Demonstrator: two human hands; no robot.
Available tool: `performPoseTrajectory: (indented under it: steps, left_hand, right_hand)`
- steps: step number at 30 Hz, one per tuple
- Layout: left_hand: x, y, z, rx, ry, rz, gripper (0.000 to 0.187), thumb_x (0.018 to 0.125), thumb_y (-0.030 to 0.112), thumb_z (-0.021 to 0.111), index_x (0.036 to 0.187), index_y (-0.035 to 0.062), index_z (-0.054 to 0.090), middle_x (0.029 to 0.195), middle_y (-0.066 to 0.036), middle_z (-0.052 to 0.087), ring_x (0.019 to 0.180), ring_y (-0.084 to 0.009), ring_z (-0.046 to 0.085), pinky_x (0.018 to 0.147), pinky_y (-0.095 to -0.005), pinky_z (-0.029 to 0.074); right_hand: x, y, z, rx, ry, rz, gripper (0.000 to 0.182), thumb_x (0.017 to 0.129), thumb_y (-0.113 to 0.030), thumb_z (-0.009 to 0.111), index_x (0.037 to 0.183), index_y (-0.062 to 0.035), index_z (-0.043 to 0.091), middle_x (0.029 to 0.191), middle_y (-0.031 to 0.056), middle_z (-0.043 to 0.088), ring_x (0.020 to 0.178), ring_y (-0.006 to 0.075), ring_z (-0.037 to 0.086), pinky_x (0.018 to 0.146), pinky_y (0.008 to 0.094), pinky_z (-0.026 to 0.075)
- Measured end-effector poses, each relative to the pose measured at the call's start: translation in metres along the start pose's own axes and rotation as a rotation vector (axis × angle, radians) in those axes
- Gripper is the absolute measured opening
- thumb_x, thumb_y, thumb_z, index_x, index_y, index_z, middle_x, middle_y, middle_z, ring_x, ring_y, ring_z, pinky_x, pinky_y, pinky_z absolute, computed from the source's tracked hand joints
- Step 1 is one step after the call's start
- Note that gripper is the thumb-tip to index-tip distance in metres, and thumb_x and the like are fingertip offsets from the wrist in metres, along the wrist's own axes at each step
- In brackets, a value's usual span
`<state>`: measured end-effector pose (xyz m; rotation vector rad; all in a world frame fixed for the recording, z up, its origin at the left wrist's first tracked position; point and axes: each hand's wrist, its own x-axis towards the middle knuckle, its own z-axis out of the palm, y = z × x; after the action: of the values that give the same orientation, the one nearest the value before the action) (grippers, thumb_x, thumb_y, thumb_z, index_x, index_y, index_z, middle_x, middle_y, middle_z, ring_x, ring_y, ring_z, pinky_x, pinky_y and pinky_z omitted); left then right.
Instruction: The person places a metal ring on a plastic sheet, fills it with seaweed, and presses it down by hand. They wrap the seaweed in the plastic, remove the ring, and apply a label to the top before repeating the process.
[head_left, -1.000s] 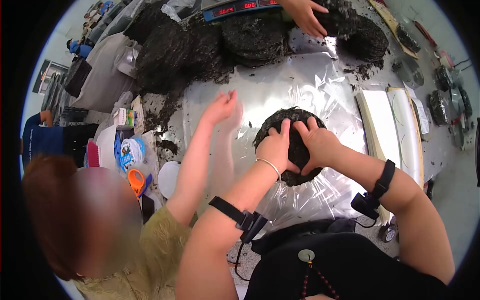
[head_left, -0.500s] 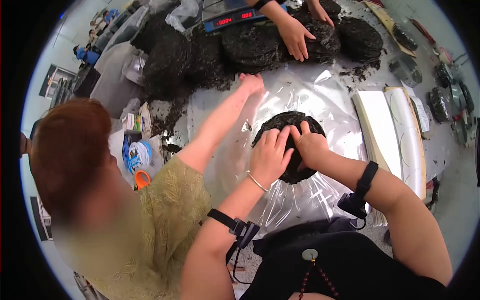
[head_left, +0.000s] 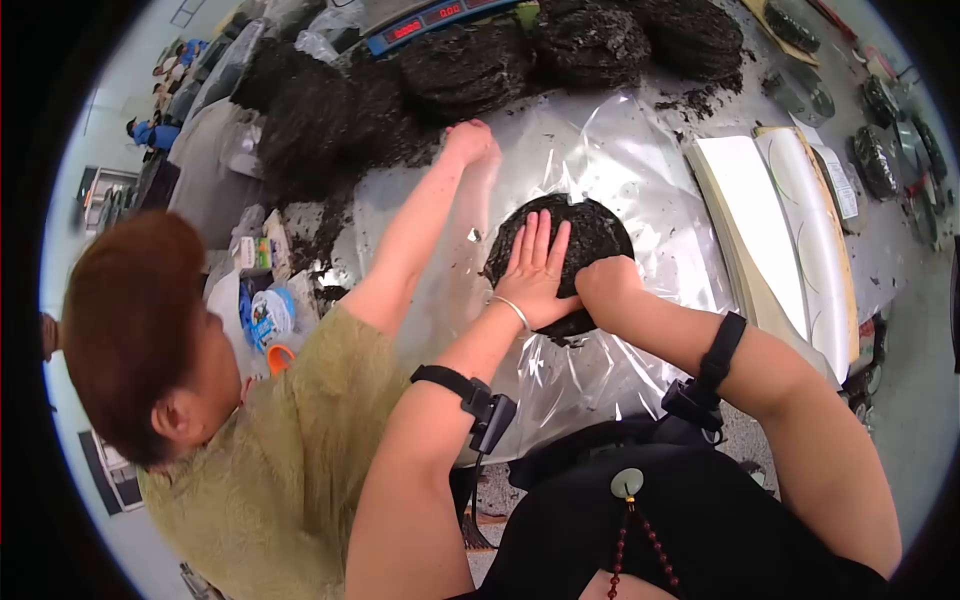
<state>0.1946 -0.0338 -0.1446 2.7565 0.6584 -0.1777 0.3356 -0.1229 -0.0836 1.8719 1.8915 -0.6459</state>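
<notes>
A round black cake of what looks like dried seaweed (head_left: pixel 592 222) lies on clear plastic sheeting (head_left: pixel 450 375) in front of me. Flat on its left part rests my left hand (head_left: pixel 540 268), fingers spread and pointing away from me. My right hand (head_left: pixel 608 290) is curled into a fist against the cake's right side. Its fingertips are tucked under, so I cannot see whether they pinch anything.
A person on my left stretches an arm (head_left: pixel 420 225) across the sheeting. Several black cakes (head_left: pixel 465 70) line the back, beside a blue scale (head_left: pixel 440 18). White sheets (head_left: pixel 750 215) lie to the right. Orange scissors handles (head_left: pixel 280 358) and loose black crumbs lie to the left.
My left hand has flattened with fingers spread on the cake. My right hand has drawn back and curled closed. The hands at the back have left view. The view has shifted slightly.
</notes>
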Motion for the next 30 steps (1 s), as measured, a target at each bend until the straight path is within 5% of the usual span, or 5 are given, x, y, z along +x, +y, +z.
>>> performPoseTrajectory:
  steps: [6, 11, 17, 22, 30]
  left_hand:
    - [-0.004, 0.023, -0.025, 0.056, -0.067, -0.105, 0.147, 0.066, 0.090, 0.063, 0.163, 0.0042, -0.006, 0.168, -0.028, -0.010, 0.156, -0.0396, -0.013, 0.126, -0.0492, -0.006]
    - [-0.008, 0.023, -0.024, 0.093, -0.031, -0.125, 0.147, 0.065, 0.089, 0.065, 0.163, 0.0041, -0.004, 0.169, -0.026, -0.009, 0.157, -0.0378, -0.012, 0.127, -0.0478, -0.005]
    - [-0.014, 0.031, -0.030, -0.034, 0.049, -0.136, 0.134, 0.070, 0.076, 0.075, 0.164, 0.0080, 0.009, 0.169, -0.027, 0.002, 0.157, -0.0416, 0.000, 0.127, -0.0476, 0.012]
    - [-0.158, 0.150, -0.105, -0.972, 0.633, 0.358, 0.013, 0.095, 0.013, 0.067, 0.100, 0.0009, 0.070, 0.102, -0.012, 0.070, 0.090, -0.0312, 0.067, 0.090, -0.0376, 0.052]
    - [-0.146, 0.071, 0.095, -0.257, 0.592, -0.553, 0.128, 0.071, 0.065, 0.082, 0.155, -0.0108, 0.021, 0.159, -0.038, 0.019, 0.150, -0.0544, 0.010, 0.123, -0.0596, 0.011]
  right_hand:
    - [-0.092, 0.039, 0.003, 0.696, 1.040, -0.259, 0.069, 0.076, -0.022, 0.084, 0.134, 0.0038, 0.056, 0.117, 0.0209, 0.069, 0.104, 0.0348, 0.068, 0.091, 0.0421, 0.054]
    - [-0.134, 0.037, 0.126, 1.727, 0.011, 0.264, 0.039, 0.094, -0.026, 0.074, 0.116, 0.0046, 0.065, 0.091, 0.0145, 0.073, 0.078, 0.0224, 0.071, 0.074, 0.0323, 0.057]
    - [-0.219, 0.050, 0.112, 2.283, -0.362, -1.117, 0.042, 0.106, -0.033, 0.056, 0.120, 0.0053, 0.065, 0.099, 0.0304, 0.071, 0.074, 0.0341, 0.072, 0.070, 0.0386, 0.060]
    - [-0.127, 0.029, 0.167, 0.793, 0.636, -0.281, 0.104, 0.072, -0.047, 0.089, 0.150, 0.0029, 0.041, 0.149, 0.0294, 0.043, 0.132, 0.0460, 0.048, 0.112, 0.0508, 0.041]
    - [-0.031, 0.024, 0.066, 1.318, 1.122, -0.197, 0.124, 0.062, -0.042, 0.093, 0.157, -0.0076, 0.021, 0.143, 0.0201, 0.044, 0.137, 0.0366, 0.040, 0.119, 0.0529, 0.024]
